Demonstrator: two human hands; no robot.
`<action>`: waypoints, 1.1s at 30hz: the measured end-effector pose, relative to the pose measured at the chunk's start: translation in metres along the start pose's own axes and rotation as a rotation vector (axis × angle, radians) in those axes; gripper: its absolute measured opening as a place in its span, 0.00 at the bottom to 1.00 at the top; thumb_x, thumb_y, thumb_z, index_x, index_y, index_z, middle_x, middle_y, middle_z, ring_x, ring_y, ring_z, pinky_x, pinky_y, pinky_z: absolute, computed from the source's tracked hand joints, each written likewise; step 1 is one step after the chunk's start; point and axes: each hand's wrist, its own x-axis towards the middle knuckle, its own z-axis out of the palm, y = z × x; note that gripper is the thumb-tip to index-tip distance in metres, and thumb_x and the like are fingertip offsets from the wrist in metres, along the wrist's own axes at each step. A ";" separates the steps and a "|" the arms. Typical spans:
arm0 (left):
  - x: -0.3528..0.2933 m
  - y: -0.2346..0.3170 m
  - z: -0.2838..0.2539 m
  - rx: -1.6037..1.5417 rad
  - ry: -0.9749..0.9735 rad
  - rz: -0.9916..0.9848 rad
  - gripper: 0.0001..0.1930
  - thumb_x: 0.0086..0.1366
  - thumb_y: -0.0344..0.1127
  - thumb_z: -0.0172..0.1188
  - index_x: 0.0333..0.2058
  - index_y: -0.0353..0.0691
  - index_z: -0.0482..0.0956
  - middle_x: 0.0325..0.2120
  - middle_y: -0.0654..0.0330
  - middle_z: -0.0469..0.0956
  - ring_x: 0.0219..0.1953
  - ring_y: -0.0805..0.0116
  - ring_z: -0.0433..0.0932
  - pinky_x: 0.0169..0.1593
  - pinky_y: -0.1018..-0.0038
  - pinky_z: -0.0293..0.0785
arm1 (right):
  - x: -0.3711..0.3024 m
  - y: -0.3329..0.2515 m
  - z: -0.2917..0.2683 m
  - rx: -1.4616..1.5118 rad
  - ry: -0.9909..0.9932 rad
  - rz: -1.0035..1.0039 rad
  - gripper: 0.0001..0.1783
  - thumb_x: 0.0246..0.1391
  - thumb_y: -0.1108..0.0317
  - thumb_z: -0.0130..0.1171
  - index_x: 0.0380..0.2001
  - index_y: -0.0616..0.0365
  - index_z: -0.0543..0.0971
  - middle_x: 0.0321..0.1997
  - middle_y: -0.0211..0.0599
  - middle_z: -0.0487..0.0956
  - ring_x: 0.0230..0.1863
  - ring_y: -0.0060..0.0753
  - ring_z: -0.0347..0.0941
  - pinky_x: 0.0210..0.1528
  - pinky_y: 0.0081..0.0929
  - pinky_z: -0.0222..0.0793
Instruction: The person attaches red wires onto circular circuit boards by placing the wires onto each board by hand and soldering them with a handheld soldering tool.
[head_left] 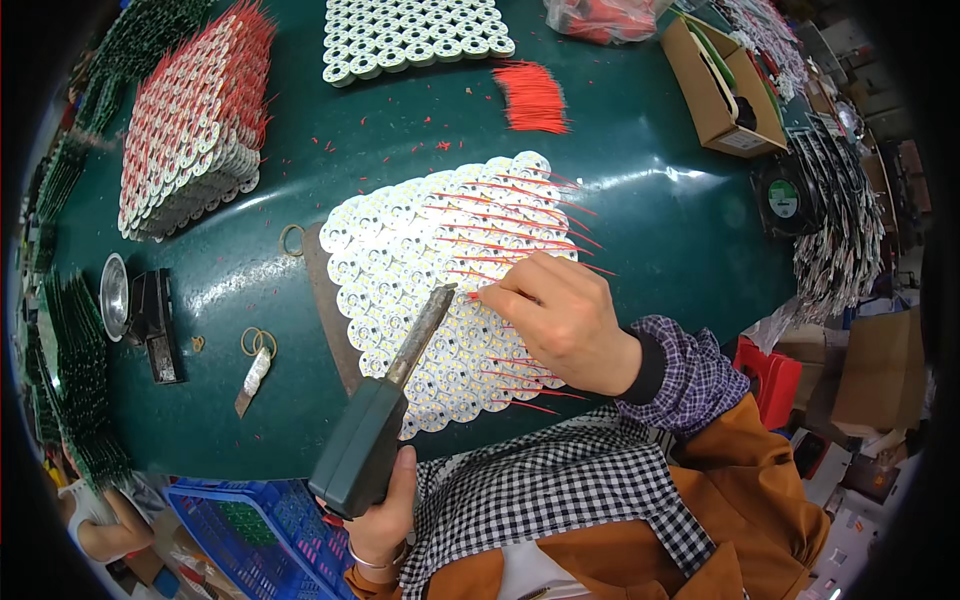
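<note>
A panel of joined round white LED boards [385, 245] lies on the green table, with thin red wires [515, 228] reaching out over its right side. My left hand [388, 515] is closed round the dark green handle of a soldering gun [362, 440]. The gun's metal barrel slants up over the panel, its tip near the panel's middle. My right hand [568, 320] pinches a short red wire [474, 296] just beside that tip. Whether the tip touches the wire or board cannot be made out. More red wires lie below my right hand, along the panel's lower right.
A stack of wired round boards [195, 130] stands at the far left, bare ones [415, 45] at the back. Loose red wires [532, 97] lie behind the panel. A cardboard box [708, 100] is at the far right; a metal bowl [115, 297] and taped blade [255, 380] lie left.
</note>
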 end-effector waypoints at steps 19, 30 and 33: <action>-0.007 -0.003 0.001 -0.030 0.006 -0.034 0.15 0.61 0.17 0.63 0.48 0.27 0.77 0.35 0.54 0.81 0.21 0.76 0.74 0.22 0.79 0.69 | 0.000 0.000 0.004 -0.026 -0.011 0.001 0.07 0.46 0.75 0.65 0.32 0.60 0.82 0.27 0.33 0.73 0.29 0.33 0.74 0.29 0.29 0.70; -0.010 0.001 0.001 -0.141 0.096 -0.076 0.20 0.61 0.15 0.61 0.52 0.27 0.75 0.42 0.50 0.83 0.21 0.76 0.73 0.22 0.79 0.68 | 0.003 -0.010 -0.011 -0.030 -0.038 -0.014 0.08 0.45 0.73 0.60 0.32 0.59 0.79 0.30 0.33 0.72 0.34 0.33 0.72 0.35 0.31 0.69; -0.004 0.004 0.004 -0.111 0.040 -0.043 0.19 0.61 0.16 0.62 0.52 0.27 0.76 0.42 0.51 0.82 0.21 0.77 0.73 0.23 0.79 0.68 | 0.001 -0.002 0.001 -0.027 -0.015 -0.005 0.09 0.44 0.76 0.64 0.32 0.61 0.83 0.29 0.34 0.76 0.32 0.34 0.76 0.33 0.31 0.71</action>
